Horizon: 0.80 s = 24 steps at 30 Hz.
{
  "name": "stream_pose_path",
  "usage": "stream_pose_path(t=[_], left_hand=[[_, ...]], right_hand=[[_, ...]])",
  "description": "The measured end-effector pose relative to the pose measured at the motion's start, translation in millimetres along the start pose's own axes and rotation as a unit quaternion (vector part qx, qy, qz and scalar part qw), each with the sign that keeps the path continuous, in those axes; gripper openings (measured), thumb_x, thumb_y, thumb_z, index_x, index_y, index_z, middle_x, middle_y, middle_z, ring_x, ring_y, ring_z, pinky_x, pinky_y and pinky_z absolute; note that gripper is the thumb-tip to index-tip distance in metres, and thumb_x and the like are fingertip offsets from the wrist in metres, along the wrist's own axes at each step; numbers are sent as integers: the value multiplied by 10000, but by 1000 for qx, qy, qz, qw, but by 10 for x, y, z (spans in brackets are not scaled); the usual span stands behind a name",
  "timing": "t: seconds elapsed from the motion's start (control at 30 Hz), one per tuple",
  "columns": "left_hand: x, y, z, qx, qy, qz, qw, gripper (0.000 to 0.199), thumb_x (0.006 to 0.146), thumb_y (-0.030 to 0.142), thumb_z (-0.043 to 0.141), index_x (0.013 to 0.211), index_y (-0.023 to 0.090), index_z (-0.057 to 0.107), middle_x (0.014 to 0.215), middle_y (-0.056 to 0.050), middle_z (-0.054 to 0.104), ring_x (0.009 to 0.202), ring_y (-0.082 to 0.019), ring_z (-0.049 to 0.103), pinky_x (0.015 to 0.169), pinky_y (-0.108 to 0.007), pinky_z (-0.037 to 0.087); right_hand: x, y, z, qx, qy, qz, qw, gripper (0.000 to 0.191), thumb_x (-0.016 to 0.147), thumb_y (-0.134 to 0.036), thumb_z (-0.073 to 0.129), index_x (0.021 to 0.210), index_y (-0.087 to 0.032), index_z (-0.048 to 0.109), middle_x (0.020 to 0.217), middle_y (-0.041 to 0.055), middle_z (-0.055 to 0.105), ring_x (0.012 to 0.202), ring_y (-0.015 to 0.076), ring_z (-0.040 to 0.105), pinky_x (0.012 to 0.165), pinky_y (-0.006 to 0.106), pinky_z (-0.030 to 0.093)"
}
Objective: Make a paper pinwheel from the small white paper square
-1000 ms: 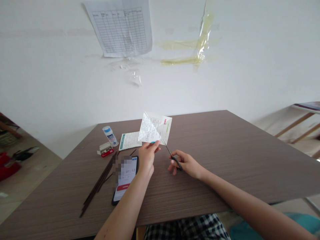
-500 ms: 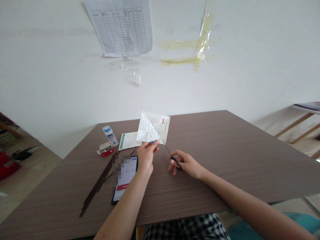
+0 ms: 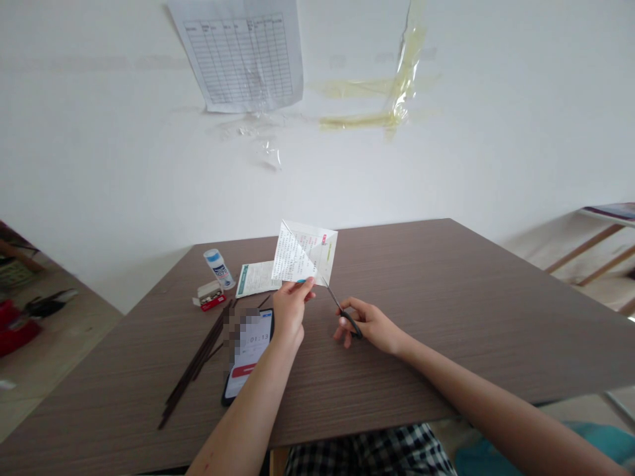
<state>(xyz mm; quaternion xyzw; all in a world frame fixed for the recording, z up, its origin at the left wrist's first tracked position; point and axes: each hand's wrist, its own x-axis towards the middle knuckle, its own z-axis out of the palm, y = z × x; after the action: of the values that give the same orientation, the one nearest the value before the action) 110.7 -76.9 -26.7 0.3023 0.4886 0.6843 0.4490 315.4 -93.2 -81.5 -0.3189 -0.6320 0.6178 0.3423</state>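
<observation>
My left hand [image 3: 289, 311] pinches the lower edge of a folded sheet of printed paper [image 3: 303, 254], holding it up off the table. The sheet has a white triangular flap and small printed text. My right hand [image 3: 366, 325] grips black-handled scissors [image 3: 344, 312] through the finger loops. Their thin blades point up and to the left, with the tip at the paper's lower right edge. Next to my left wrist lies a smartphone [image 3: 248, 354] showing a timer.
On the table's [image 3: 397, 311] left side are a printed paper sheet [image 3: 256, 279], a white-and-blue bottle [image 3: 218, 269], a small red-and-white box [image 3: 210, 296] and several thin dark sticks [image 3: 193, 363]. A paper chart [image 3: 241, 56] is taped to the wall.
The folded paper sits slightly further left than a second ago. Both hands and the scissors hold nearly the same place.
</observation>
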Motion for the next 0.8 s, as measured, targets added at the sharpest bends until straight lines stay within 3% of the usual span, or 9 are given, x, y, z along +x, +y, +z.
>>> stream_pose_path(t=[0.8], left_hand=[[-14, -3, -18, 25, -22, -6, 999, 512, 413, 473, 1128, 684, 177, 809, 751, -41, 795, 652, -127, 605, 653, -288, 495]], right_hand=[[-2, -19, -6, 4, 4, 8, 1000, 664, 906, -820, 908, 1130, -263, 628, 923, 67, 896, 664, 220, 785, 733, 374, 572]])
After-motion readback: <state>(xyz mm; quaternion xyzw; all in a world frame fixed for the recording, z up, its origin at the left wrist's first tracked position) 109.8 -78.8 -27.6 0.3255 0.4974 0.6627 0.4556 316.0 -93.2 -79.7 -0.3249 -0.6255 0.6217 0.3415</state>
